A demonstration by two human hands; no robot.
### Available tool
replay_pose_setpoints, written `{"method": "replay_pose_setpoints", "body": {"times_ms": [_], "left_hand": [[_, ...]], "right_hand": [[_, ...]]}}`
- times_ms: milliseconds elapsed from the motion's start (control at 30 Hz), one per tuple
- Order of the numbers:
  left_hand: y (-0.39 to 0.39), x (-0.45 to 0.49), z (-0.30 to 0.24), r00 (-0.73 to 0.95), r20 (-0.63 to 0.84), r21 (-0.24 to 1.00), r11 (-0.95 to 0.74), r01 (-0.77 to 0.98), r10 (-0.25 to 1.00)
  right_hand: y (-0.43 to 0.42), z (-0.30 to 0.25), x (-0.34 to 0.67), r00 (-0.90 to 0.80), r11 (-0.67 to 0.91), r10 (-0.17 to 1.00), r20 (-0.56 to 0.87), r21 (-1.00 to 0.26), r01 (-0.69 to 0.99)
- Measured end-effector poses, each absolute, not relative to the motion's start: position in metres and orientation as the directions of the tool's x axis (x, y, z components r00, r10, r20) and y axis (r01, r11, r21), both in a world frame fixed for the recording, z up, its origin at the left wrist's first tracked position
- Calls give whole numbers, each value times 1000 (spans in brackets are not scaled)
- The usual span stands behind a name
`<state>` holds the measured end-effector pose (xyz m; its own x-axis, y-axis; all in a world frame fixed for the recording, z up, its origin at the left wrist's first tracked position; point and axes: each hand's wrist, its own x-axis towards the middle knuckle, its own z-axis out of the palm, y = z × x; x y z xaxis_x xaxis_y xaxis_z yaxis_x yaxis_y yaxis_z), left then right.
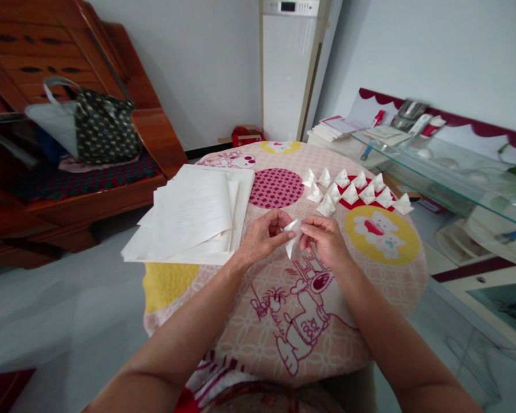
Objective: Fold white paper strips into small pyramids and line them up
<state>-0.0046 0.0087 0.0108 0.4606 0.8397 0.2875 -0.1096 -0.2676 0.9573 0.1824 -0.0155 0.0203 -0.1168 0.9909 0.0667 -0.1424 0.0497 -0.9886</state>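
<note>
My left hand (pixel 264 234) and my right hand (pixel 325 238) meet over the middle of a round table covered with a pink cartoon cloth (pixel 292 321). Both pinch a small white folded paper piece (pixel 291 236) held between their fingertips, a little above the cloth. To the left lies a stack of white paper sheets (pixel 193 215). Beyond my hands, several small white folded paper triangles (pixel 355 192) stand in two rows on the cloth.
A wooden bench (pixel 90 189) with a dark patterned bag (pixel 101 126) stands at the left. A white standing air conditioner (pixel 288 69) is at the back. A glass shelf (pixel 447 166) with books and small items runs along the right.
</note>
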Motion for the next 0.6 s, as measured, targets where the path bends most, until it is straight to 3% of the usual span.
{"method": "replay_pose_setpoints", "body": {"times_ms": [233,433,600], "left_hand": [[5,-3,12,439,310,947,-313,-67,843],[2,-4,14,429,320,882,-430,190,845],[-1,-4,16,409,370,834,-492,250,834]], "right_hand": [[-17,20,183,-141,96,985,98,-995,-18],[-16,15,183,-122,126,985,120,-991,39],[-16,13,183,-99,137,987,130,-988,68]]}}
